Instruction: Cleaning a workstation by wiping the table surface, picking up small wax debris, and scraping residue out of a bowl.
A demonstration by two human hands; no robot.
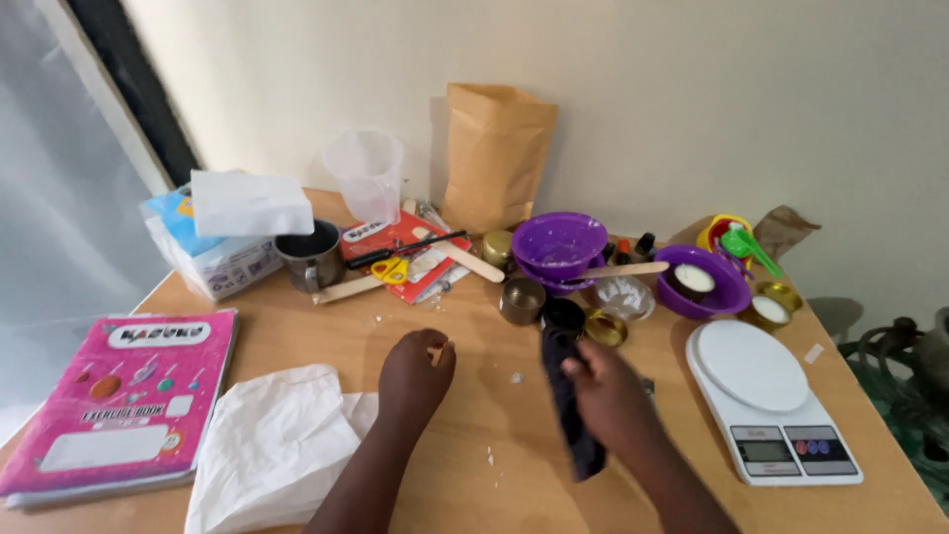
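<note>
Pink exercise book (114, 405) cut off at left edge.

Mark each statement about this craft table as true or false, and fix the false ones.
1. The right hand holds a dark cloth. True.
2. The left hand grips the scissors. False: it rests curled on the table, holding nothing; the yellow-handled scissors lie further back.
3. The kitchen scale has a bowl on it. False: its white platform is bare.
4. A pink exercise book lies at the left edge. True.
5. The brown paper bag lies flat. False: it stands against the wall.
</note>
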